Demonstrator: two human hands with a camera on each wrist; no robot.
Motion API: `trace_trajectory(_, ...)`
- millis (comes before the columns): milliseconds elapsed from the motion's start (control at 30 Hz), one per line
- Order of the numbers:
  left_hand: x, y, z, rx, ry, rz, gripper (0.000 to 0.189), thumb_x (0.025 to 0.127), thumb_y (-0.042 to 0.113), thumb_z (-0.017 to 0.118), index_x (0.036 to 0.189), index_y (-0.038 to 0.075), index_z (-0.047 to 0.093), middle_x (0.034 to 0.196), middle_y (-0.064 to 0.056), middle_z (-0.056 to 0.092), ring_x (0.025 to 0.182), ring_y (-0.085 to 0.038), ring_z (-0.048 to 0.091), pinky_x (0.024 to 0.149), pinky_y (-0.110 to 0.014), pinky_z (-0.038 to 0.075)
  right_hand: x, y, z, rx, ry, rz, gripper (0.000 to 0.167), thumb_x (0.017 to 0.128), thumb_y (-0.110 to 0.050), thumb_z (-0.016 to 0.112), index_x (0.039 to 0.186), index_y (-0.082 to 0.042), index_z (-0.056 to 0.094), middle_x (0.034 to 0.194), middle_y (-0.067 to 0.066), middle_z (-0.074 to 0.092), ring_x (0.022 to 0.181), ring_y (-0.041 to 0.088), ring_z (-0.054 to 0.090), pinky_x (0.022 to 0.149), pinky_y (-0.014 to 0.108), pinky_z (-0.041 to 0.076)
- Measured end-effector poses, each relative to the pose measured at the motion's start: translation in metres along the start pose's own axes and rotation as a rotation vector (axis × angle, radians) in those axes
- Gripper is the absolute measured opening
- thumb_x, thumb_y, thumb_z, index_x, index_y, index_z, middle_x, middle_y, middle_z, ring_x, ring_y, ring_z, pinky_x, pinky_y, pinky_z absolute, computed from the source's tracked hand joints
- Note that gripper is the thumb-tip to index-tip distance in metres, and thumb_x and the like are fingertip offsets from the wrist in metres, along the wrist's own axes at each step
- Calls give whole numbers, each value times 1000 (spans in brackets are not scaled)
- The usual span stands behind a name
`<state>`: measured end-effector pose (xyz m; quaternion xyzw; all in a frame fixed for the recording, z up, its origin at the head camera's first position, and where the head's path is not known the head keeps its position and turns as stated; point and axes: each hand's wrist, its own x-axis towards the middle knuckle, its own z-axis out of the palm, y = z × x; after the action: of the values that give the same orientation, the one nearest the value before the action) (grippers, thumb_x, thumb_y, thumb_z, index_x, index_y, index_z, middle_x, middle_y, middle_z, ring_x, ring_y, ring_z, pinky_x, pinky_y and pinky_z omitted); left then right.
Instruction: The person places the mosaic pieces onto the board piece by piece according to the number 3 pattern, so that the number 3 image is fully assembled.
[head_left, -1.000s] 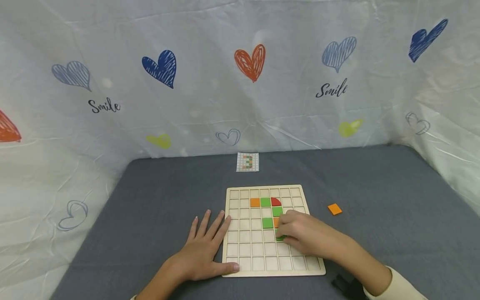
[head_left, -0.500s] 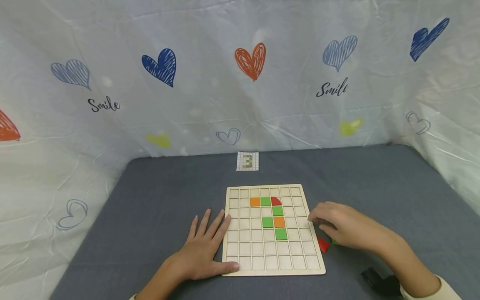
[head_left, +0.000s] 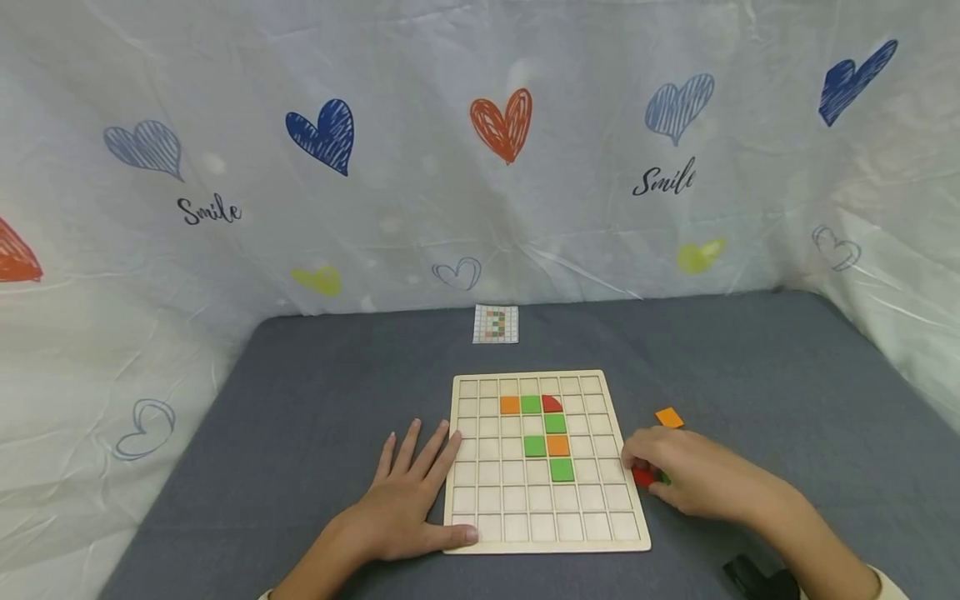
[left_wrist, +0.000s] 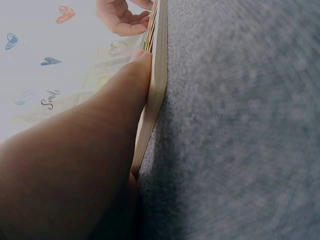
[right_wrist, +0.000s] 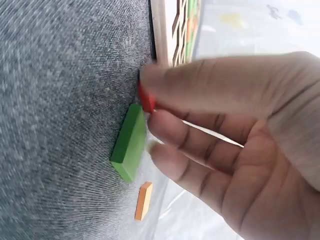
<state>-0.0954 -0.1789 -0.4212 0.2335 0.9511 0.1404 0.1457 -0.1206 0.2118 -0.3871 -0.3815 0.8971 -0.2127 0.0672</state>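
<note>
A square wooden grid board [head_left: 491, 500] lies on the table, with orange, green and red tiles set in some of its cells. Flat and spread, my left hand [head_left: 405, 508] lies at the board's left side, its thumb [left_wrist: 140, 62] on the board's near left edge. Just off the right edge, my right hand [head_left: 697, 471] pinches a red tile [head_left: 642, 477] low over the cloth between thumb and fingers. A green square tile [right_wrist: 129, 145] lies right beside those fingertips, mostly hidden by the hand in the head view. An orange tile [head_left: 670, 417] lies farther back.
A small printed pattern card [head_left: 496, 324] lies behind the board on the grey tablecloth [head_left: 360, 367]. A black object [head_left: 757, 577] is at the right wrist. A white curtain [head_left: 405, 200] printed with hearts hangs behind the table.
My right hand left a green tile in the board, moved right off the board and came down on the red tile, which has shifted slightly away from me. The left hand stays put.
</note>
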Motion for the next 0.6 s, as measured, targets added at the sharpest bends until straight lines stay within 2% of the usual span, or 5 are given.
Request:
trace_trajectory(100, 0, 0, 0, 1, 1, 2, 113, 80, 88, 47, 164, 23, 6, 168, -2, -1, 150, -36, -15, 112, -66, -8, -1, 1, 1, -57, 52, -10, 44, 76, 17, 71, 97, -21, 68, 97, -14, 60, 84, 5, 53, 69, 26, 49)
trace_trajectory(200, 0, 0, 1, 1, 2, 6, 113, 80, 87, 47, 164, 23, 6, 168, -2, -1, 150, -35, -15, 112, -66, -8, -1, 4, 3, -169, 142, -7, 45, 75, 19, 69, 102, -17, 69, 97, -10, 58, 73, 3, 49, 58, 23, 46)
trace_trajectory(367, 0, -1, 1, 2, 6, 9, 113, 81, 87, 47, 164, 23, 6, 168, -2, -1, 150, -36, -15, 112, -66, -8, 0, 6, 3, -324, 272, 78, 30, 78, 7, 77, 101, -12, 70, 87, -7, 54, 61, 2, 41, 49, 24, 39)
trace_trajectory(467, 0, 0, 1, 3, 9, 9, 113, 81, 87, 47, 163, 22, 6, 168, -2, -1, 150, -36, -15, 112, -67, -8, 0, 5, 2, -271, 238, 105, 20, 81, -4, 81, 91, -16, 68, 85, -11, 55, 66, 2, 45, 55, 27, 44)
trace_trajectory(600, -1, 1, 0, 3, 9, 7, 113, 81, 87, 47, 163, 21, 7, 168, -3, -1, 150, -36, -14, 112, -67, -7, 1, 3, 2, -185, 161, 72, 21, 81, -6, 81, 88, -20, 67, 85, -13, 52, 72, 4, 46, 61, 28, 46)
